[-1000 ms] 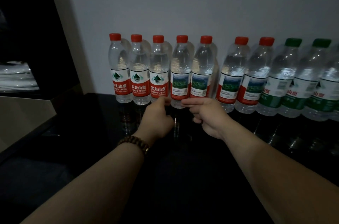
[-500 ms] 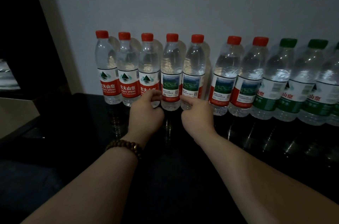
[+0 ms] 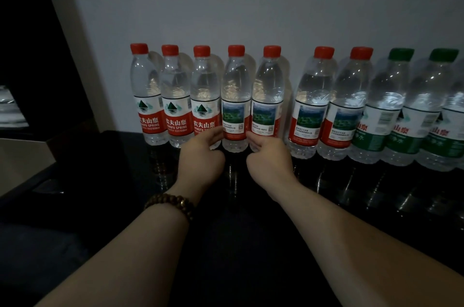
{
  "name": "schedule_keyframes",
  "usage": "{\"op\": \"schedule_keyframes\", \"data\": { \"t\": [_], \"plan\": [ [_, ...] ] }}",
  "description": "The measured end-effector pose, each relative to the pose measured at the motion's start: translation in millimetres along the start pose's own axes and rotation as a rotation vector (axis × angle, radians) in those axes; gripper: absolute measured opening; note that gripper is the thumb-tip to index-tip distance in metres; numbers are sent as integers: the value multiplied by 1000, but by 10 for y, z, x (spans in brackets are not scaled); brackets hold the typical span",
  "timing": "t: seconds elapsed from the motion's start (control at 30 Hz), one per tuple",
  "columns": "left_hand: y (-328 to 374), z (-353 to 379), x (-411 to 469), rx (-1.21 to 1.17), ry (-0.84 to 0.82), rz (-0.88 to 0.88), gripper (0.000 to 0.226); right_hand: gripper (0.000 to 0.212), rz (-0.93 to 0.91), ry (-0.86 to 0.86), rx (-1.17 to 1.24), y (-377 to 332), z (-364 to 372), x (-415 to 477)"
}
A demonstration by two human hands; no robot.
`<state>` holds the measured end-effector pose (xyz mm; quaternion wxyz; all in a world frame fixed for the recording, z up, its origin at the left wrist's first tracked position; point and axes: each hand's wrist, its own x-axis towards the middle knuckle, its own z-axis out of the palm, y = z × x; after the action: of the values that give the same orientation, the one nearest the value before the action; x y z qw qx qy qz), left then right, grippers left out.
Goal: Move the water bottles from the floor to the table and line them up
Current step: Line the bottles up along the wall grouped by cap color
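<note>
A row of water bottles stands on the dark glossy table (image 3: 251, 206) against the white wall: several with red caps on the left, green-capped ones (image 3: 399, 110) on the right. My left hand (image 3: 200, 156), fingers curled, hides the base of the third bottle (image 3: 203, 95), and its thumb and forefinger tips touch the left side of the fourth bottle (image 3: 234, 105) low on the label. My right hand (image 3: 270, 158), also curled, covers the base of the fifth bottle (image 3: 267, 100), its fingertips against the fourth bottle's right side. Neither hand visibly wraps round a bottle.
There is a gap between the fifth bottle and the sixth bottle (image 3: 311, 105). A dark cabinet (image 3: 37, 55) rises at the left, with a pale lower surface (image 3: 22, 161) beside the table edge. The front of the table is bare and reflects the bottles.
Both hands have crept forward from just in front of the row until their fingertips touch the fourth bottle's lower label. The bottles stand as before.
</note>
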<state>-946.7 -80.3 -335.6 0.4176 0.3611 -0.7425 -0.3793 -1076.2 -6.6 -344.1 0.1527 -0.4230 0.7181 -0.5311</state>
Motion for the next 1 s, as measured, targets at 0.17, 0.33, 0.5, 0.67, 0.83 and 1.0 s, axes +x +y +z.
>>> {"op": "schedule_keyframes", "data": {
  "t": [0.17, 0.33, 0.5, 0.67, 0.83, 1.0],
  "plan": [
    [18, -21, 10, 65, -94, -3, 81, 82, -23, -41, -48, -41, 3, -26],
    [13, -10, 12, 217, -80, 20, 82, 70, -43, 51, -72, -56, -17, -29],
    [11, 5, -5, 265, -32, 65, 74, 72, -54, 21, -197, -75, -18, -40],
    [1, -9, 31, 323, -94, 12, 79, 73, -51, -32, -172, -70, -24, -48],
    [31, -23, 10, 229, -67, 9, 78, 69, -42, 30, -95, -64, -24, -37],
    [21, -3, 0, 166, -56, 16, 72, 77, -35, -4, -110, -64, -22, -48]
  ]
}}
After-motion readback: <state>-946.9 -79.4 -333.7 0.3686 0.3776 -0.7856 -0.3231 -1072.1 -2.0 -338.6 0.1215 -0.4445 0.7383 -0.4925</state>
